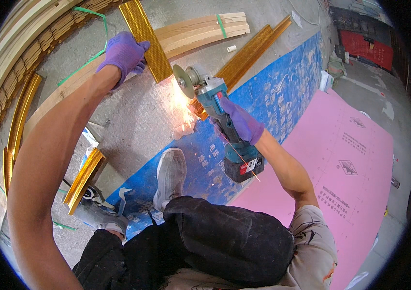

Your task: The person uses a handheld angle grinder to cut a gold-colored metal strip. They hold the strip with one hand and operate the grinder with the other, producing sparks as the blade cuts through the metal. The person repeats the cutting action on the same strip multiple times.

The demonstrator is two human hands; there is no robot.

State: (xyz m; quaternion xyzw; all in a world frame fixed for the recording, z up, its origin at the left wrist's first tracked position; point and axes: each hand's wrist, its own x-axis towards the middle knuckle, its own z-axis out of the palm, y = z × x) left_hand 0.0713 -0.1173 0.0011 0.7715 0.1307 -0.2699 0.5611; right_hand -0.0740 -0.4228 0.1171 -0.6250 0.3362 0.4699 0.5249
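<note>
My left hand (124,54), in a purple glove, is closed on the edge of a gold patterned metal strip (146,41), holding it at a slant over the concrete floor. In my right hand (241,121), also gloved in purple, is a teal and black cordless angle grinder (213,95). Its cutting disc (183,81) stands on edge at the strip's lower end; I cannot tell whether they touch. Bright sparks (181,108) spray down onto the floor. Just below the disc lies a short gold piece (198,109), partly hidden by the grinder.
Long gold strips (249,55) and pale wooden boards (205,34) lie beyond my hands. A cut gold length (84,181) is near my left shoe. Blue printed sheeting (273,92) runs under my right shoe (170,176); pink board (331,150) lies to the right. More boards line the left.
</note>
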